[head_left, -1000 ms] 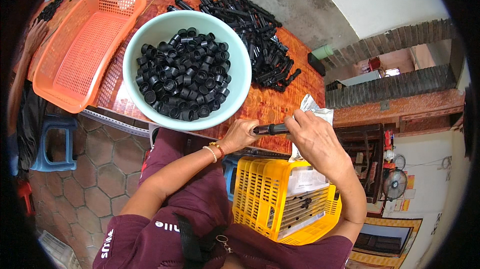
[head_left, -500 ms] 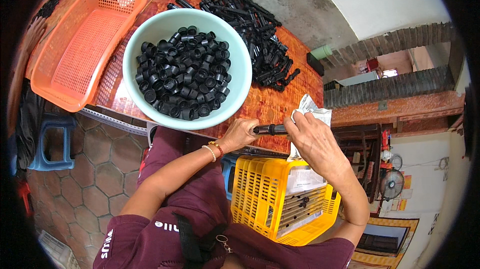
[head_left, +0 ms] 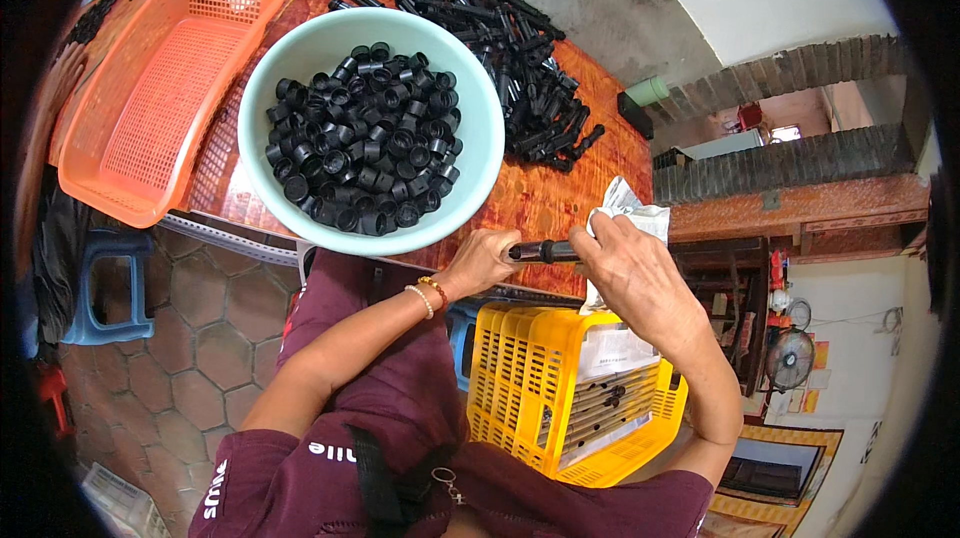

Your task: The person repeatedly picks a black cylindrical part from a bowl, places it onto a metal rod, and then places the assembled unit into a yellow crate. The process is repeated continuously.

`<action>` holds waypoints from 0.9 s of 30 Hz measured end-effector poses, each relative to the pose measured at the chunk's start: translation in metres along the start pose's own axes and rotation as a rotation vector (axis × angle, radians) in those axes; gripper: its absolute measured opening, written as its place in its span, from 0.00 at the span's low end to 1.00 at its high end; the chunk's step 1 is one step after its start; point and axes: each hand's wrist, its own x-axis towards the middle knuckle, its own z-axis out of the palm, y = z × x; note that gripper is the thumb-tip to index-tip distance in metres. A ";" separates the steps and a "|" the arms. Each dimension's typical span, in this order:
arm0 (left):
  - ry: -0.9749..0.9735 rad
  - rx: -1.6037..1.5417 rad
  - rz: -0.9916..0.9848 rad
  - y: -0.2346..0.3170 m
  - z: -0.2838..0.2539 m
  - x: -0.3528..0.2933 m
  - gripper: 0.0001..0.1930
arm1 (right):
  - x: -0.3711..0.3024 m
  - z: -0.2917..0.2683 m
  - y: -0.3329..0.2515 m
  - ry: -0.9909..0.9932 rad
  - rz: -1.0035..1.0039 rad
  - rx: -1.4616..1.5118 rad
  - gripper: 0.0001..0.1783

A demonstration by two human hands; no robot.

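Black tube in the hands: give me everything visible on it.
The black tube is a short, slim cylinder, dark and matte, plastic by its look. It lies roughly level, just above the near edge of the wooden table. The left hand grips its left end and the right hand closes over its right end, so only the middle shows. A slightly thicker collar sits near the left hand. A white cloth lies by the right hand; whether it touches the tube cannot be told.

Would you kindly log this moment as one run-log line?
left hand: grips black tube | right hand: on tube's other end, white cloth | ahead: bowl of black caps
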 end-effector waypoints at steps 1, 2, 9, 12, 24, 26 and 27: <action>-0.005 -0.004 0.001 0.001 -0.001 0.000 0.15 | 0.000 0.000 0.001 0.021 -0.013 0.003 0.10; -0.011 -0.008 0.003 0.002 -0.001 0.001 0.15 | 0.000 0.001 0.002 0.042 -0.025 0.007 0.11; -0.001 -0.032 0.016 -0.002 0.001 0.000 0.15 | -0.009 0.009 0.010 0.041 0.016 0.056 0.15; -0.001 -0.037 0.018 0.000 0.000 0.000 0.16 | -0.010 0.010 0.011 0.023 0.040 0.084 0.17; 0.008 -0.024 0.041 -0.002 0.001 0.000 0.17 | -0.022 0.047 0.047 0.047 0.141 0.697 0.19; 0.005 -0.017 0.037 -0.003 0.001 0.000 0.17 | -0.023 0.052 0.050 0.057 0.149 0.754 0.18; -0.008 -0.023 0.016 -0.002 0.001 0.000 0.17 | -0.024 0.055 0.051 0.055 0.156 0.749 0.18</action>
